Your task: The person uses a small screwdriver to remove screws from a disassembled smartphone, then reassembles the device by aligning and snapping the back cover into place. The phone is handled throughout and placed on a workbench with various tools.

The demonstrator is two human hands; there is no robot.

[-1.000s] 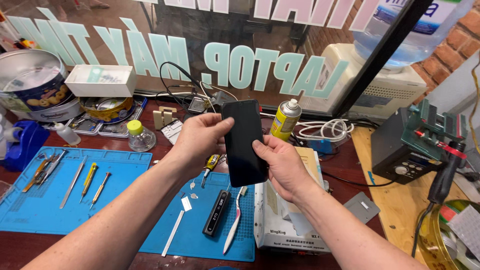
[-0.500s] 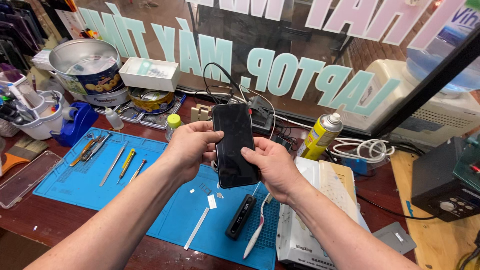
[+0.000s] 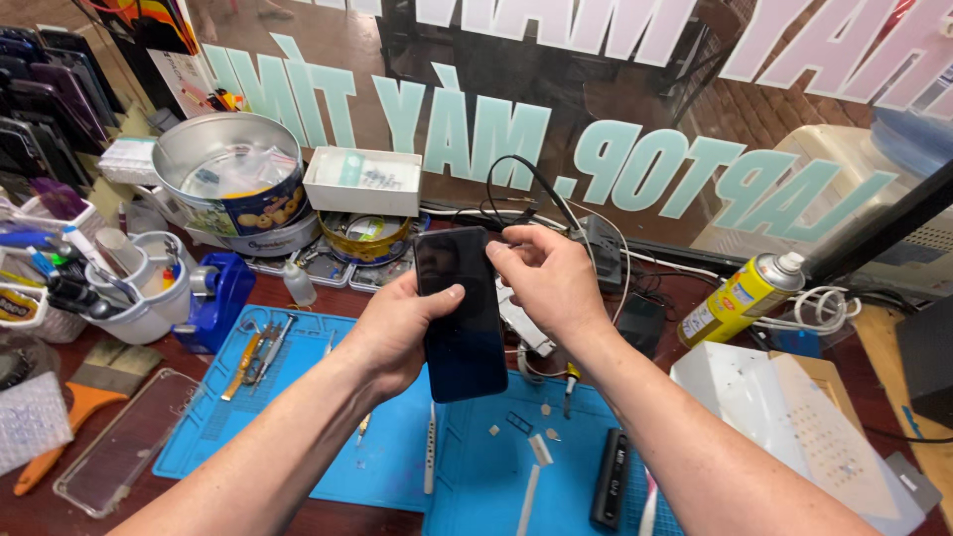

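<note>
A phone [image 3: 460, 313] sits between both hands above the mat [image 3: 298, 437]; a tin [image 3: 230, 179] stands behind-left, a spray can [image 3: 740, 298] right.

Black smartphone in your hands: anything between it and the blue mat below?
Nothing visible. The left hand grips the black glossy smartphone, the right hand touches its top edge, above the blue silicone mat.

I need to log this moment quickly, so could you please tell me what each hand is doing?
Left hand: closed around the dark smartphone, thumb on its screen.
Right hand: fingers pinching the phone's top right edge.
</note>
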